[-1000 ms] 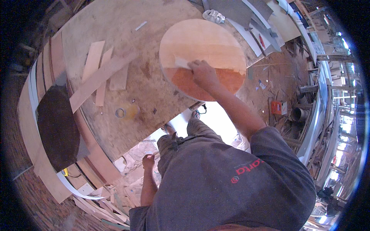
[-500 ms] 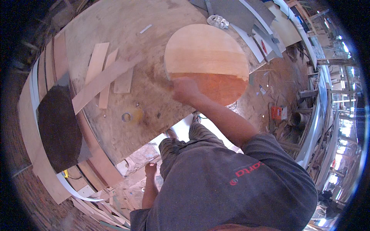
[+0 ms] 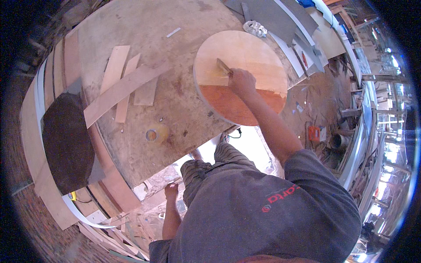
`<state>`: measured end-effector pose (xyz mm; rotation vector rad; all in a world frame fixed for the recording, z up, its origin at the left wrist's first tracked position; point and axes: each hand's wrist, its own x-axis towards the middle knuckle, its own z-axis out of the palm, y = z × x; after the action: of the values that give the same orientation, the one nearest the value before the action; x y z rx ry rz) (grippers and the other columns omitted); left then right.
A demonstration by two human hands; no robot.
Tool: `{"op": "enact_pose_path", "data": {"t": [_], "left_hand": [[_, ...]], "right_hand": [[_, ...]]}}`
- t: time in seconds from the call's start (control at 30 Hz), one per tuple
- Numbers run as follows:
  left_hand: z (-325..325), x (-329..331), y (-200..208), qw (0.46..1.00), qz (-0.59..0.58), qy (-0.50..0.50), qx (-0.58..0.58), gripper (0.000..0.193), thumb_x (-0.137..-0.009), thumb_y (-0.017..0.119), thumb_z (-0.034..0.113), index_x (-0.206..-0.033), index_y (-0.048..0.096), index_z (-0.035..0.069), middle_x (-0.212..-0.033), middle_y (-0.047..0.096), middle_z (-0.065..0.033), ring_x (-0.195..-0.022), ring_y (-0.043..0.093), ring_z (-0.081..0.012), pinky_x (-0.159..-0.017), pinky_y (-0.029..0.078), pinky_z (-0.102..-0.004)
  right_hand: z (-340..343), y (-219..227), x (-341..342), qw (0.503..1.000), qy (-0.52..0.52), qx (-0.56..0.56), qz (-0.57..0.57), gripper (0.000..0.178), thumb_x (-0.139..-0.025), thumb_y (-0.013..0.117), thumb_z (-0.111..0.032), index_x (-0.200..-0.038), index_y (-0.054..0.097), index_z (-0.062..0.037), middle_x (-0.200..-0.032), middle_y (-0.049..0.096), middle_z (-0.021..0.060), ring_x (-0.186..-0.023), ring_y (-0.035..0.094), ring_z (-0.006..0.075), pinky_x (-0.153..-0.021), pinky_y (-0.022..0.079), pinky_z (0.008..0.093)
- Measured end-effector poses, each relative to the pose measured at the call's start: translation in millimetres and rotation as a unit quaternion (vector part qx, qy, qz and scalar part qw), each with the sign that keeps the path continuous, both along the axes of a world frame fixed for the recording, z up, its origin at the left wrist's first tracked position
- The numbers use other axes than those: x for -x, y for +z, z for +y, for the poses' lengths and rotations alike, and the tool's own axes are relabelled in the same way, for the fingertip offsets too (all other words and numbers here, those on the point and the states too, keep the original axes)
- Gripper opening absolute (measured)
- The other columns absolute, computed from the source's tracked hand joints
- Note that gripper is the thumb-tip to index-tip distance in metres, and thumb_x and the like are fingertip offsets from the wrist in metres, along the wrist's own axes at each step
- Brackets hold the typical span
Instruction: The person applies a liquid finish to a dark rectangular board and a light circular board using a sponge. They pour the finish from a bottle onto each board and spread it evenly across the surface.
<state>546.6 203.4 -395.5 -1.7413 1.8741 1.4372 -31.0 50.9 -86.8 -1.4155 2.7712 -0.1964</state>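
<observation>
A round wooden panel [image 3: 245, 48] lies on the worktable. Its far part is pale bare wood, while the near part has a reddish-brown coat with a straight boundary. My right hand [image 3: 242, 82] is closed around a flat paintbrush [image 3: 224, 66], whose tip points to the far left over the pale wood. Whether the bristles touch the surface I cannot tell. My left hand [image 3: 171, 190] hangs low beside my leg, away from the table, with its fingers curled and nothing visible in them. Left of the panel stands a small round container [image 3: 151, 135] beside a yellowish patch.
Several thin wood strips [image 3: 127, 90] lie crossed on the table's left half. A dark oval sheet [image 3: 68, 142] rests at the left edge. Crumpled silvery material [image 3: 255, 29] sits behind the panel, near grey sheets [image 3: 280, 22]. An orange box [image 3: 314, 133] is on the floor at right.
My right hand has moved from the panel's left edge rightward and farther away, over the panel. The paintbrush now shows clearly. My left hand stays low.
</observation>
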Motion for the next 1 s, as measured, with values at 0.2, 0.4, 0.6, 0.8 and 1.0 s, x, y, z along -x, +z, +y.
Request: {"op": "enact_pose_path", "data": {"t": [0.2, 0.4, 0.6, 0.8, 1.0], "left_hand": [[17.3, -31.3, -34.3, 0.997, -0.030, -0.052, 0.056, 0.035, -0.085, 0.074, 0.040, -0.102, 0.076, 0.010, -0.109, 0.074, -0.0211, -0.110, 0.068, -0.0405, -0.097, 0.053, -0.0474], [1.4, -7.7, -17.4, 0.986, 0.072, 0.013, 0.150, 0.027, -0.087, 0.073, 0.033, -0.091, 0.076, 0.007, -0.095, 0.076, -0.0183, -0.095, 0.072, -0.0365, -0.088, 0.056, -0.0451], [4.3, -9.3, -9.4, 0.995, 0.051, -0.016, 0.083, 0.025, -0.087, 0.073, 0.028, -0.098, 0.078, 0.006, -0.097, 0.077, -0.0172, -0.093, 0.073, -0.0343, -0.087, 0.056, -0.0426], [-1.9, 18.4, 34.2, 0.999, -0.044, -0.014, 0.025, 0.030, -0.086, 0.075, 0.034, -0.097, 0.078, 0.006, -0.101, 0.076, -0.0187, -0.100, 0.073, -0.0342, -0.091, 0.055, -0.0418], [10.9, -19.0, 7.5, 0.999, -0.046, 0.001, -0.004, 0.032, -0.086, 0.075, 0.034, -0.098, 0.077, 0.004, -0.098, 0.077, -0.0187, -0.097, 0.074, -0.0329, -0.089, 0.056, -0.0431]], "right_hand": [[-30.7, 21.3, -82.3, 0.986, 0.107, -0.066, -0.107, 0.020, -0.089, 0.063, -0.026, -0.092, 0.075, -0.0112, -0.089, 0.073, 0.0198, -0.084, 0.072, 0.0400, -0.077, 0.056, 0.0524], [-21.4, 5.9, -34.0, 0.990, 0.066, 0.119, -0.034, 0.020, -0.088, 0.065, -0.025, -0.098, 0.077, -0.0125, -0.094, 0.074, 0.0148, -0.085, 0.070, 0.0386, -0.079, 0.056, 0.0496], [-6.9, -9.6, 1.1, 0.994, 0.095, 0.058, 0.010, 0.021, -0.088, 0.064, -0.021, -0.101, 0.078, -0.0140, -0.096, 0.075, 0.0113, -0.087, 0.072, 0.0336, -0.081, 0.057, 0.0485], [-29.3, -23.6, 11.3, 0.999, -0.021, -0.029, -0.014, 0.021, -0.086, 0.065, -0.025, -0.094, 0.076, -0.0087, -0.090, 0.073, 0.0196, -0.086, 0.072, 0.0377, -0.079, 0.057, 0.0517], [-50.7, 21.8, -85.6, 0.987, 0.087, -0.052, -0.127, 0.022, -0.086, 0.065, -0.027, -0.091, 0.076, -0.0082, -0.089, 0.073, 0.0195, -0.087, 0.072, 0.0374, -0.080, 0.056, 0.0509]]}}
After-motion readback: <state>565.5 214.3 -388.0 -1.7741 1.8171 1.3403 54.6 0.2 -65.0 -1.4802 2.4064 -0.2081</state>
